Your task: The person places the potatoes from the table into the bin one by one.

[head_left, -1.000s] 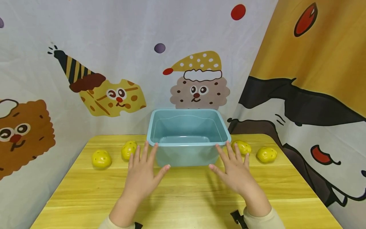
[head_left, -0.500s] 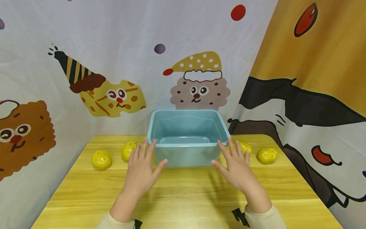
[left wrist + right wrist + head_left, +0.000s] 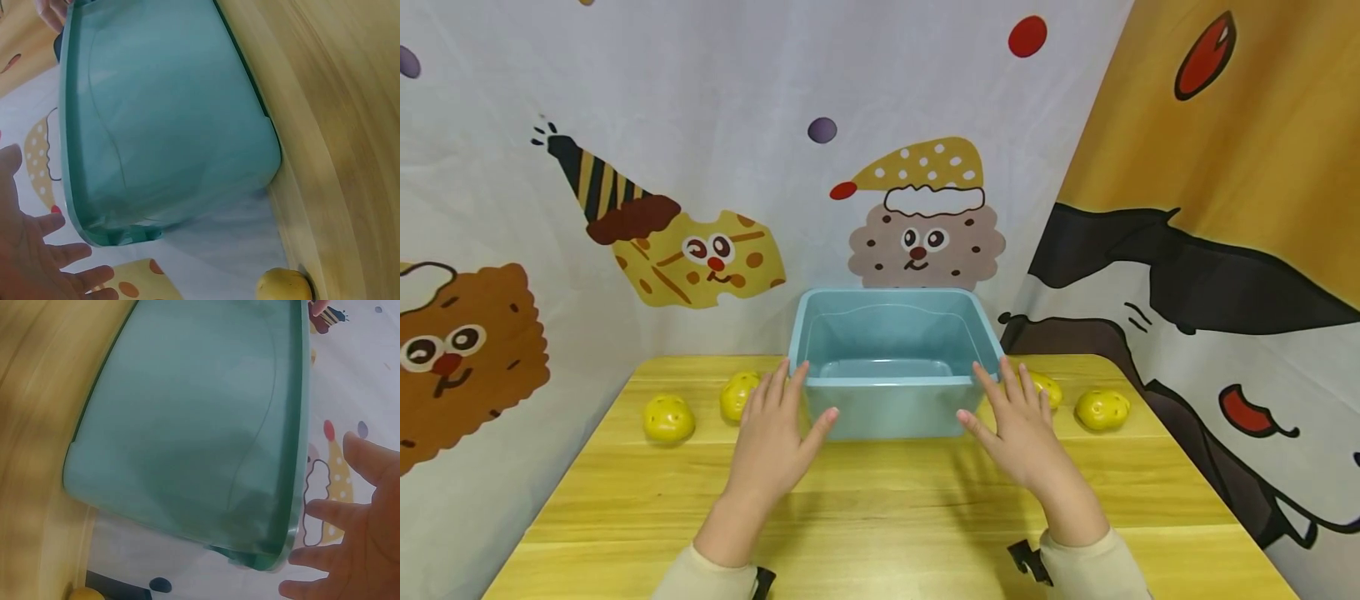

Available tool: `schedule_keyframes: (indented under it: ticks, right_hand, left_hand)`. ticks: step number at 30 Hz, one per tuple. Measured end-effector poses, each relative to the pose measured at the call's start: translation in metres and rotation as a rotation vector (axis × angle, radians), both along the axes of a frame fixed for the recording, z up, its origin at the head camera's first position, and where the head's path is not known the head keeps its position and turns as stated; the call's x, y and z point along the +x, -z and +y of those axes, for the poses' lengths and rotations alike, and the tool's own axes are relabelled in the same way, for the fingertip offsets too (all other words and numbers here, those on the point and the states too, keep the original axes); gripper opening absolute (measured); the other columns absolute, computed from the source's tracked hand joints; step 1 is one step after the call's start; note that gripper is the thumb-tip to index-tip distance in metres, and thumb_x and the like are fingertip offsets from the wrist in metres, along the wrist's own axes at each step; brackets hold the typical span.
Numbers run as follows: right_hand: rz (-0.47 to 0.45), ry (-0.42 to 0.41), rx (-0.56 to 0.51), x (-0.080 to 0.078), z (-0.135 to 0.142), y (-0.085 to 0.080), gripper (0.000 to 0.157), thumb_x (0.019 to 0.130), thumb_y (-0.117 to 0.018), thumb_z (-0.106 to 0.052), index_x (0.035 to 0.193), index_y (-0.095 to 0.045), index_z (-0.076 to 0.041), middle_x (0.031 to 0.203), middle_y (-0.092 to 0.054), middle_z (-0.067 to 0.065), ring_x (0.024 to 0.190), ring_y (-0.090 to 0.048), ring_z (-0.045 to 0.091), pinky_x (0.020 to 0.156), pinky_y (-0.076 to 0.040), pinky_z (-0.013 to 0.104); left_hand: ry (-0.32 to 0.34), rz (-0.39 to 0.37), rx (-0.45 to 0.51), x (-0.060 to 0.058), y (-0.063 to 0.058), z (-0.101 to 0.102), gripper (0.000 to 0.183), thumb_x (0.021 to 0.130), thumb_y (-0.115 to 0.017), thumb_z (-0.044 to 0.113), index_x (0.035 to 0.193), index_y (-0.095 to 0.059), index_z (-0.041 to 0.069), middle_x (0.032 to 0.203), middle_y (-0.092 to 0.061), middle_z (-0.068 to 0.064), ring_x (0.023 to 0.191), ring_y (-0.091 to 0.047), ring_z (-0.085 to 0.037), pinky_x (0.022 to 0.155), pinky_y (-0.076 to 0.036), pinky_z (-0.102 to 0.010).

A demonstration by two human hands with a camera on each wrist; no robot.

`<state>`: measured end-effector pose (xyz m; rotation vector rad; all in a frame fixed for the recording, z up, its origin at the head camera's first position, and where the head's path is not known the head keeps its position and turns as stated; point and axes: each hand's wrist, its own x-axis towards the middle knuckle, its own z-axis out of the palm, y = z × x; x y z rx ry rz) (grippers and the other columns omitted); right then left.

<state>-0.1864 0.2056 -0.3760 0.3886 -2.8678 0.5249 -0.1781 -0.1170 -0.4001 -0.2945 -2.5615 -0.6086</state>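
A blue-green plastic bin (image 3: 891, 408) stands at the back middle of the table, open side up, with nothing visible inside. My left hand (image 3: 769, 442) hovers by its front left corner, fingers spread and straight. On the other side my right hand (image 3: 1021, 433) is held the same way near the front right corner. Both wrist views show the palms beside the bin's rim (image 3: 70, 156), holding nothing. Two yellow, potato-like pieces lie left of the bin: an outer one (image 3: 668, 418) and an inner one (image 3: 739, 396). To the right lie an inner one (image 3: 1047, 390), partly behind my fingers, and an outer one (image 3: 1102, 409).
The wooden table (image 3: 880, 525) has rounded back corners. Directly behind it hangs a white curtain (image 3: 737, 100) printed with cartoon snacks. A yellow, black and white printed cloth (image 3: 1225, 250) hangs along the right side.
Both hands have shifted slightly; the left thumb has lifted a little and the right fingers have moved slightly forward. The bin and the yellow pieces stay in place.
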Motion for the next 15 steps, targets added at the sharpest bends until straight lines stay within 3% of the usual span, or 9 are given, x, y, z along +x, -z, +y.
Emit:
schedule_keyframes:
  ticks: [15]
  right_hand:
    - [0.091, -0.007, -0.06, -0.016, 0.002, 0.007, 0.07, 0.09, -0.043, -0.057, 0.147, -0.022, -0.023, 0.153, -0.006, 0.014, 0.136, -0.006, 0.043, 0.098, -0.012, 0.069]
  left_hand:
    - [-0.001, -0.006, 0.038, -0.013, 0.003, -0.002, 0.074, 0.088, -0.042, 0.062, 0.144, -0.03, 0.015, 0.149, -0.025, -0.013, 0.13, -0.029, -0.038, 0.102, -0.025, -0.057]
